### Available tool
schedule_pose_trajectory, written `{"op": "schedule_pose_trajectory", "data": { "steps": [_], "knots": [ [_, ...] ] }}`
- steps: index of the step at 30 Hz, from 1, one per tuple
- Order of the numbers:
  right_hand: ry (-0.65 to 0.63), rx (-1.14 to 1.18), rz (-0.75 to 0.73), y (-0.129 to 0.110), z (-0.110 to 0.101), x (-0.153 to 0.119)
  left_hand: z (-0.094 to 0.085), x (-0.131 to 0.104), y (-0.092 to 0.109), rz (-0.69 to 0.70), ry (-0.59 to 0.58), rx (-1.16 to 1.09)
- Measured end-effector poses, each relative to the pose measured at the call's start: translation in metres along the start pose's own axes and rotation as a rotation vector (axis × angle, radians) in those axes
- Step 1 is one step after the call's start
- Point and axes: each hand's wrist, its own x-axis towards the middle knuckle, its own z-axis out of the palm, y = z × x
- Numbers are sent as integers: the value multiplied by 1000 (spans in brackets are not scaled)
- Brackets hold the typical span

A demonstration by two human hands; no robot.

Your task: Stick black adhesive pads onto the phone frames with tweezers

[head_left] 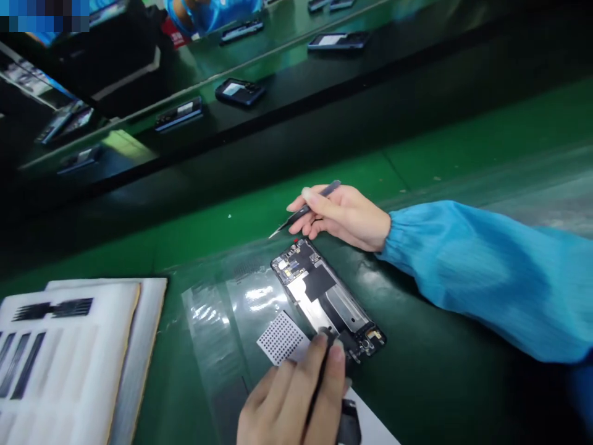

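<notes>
My right hand point(356, 213) is closed around a pair of dark tweezers point(299, 215), with the fine tip pointing left above the top end of an opened phone point(319, 284). The phone lies at a slant on the mat, its circuit board and silver metal plate exposed. Over its lower end, my left hand point(291, 402) pinches a thin black strip point(317, 392) between thumb and fingers; much of the strip is hidden. Beneath this hand lies a white sheet with rows of black dots point(282, 339), partly covered. A black piece point(349, 423) shows beside the thumb.
White foam trays point(60, 346) with slots and black strips are stacked at the left. Clear plastic film point(208, 352) covers part of the green mat point(180, 383). Beyond, several phones point(239, 91) rest along a dark conveyor line. Part of another person's blue sleeve point(222, 11) appears at the top.
</notes>
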Motion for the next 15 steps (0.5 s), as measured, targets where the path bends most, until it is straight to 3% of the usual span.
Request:
{"op": "schedule_pose_trajectory", "data": {
  "steps": [7, 15],
  "knots": [
    [-29, 73, 117, -9, -1, 0, 8, 19, 20, 69, -83, 6],
    [-93, 110, 128, -7, -5, 4, 19, 13, 19, 13, -173, -16]
  ]
}}
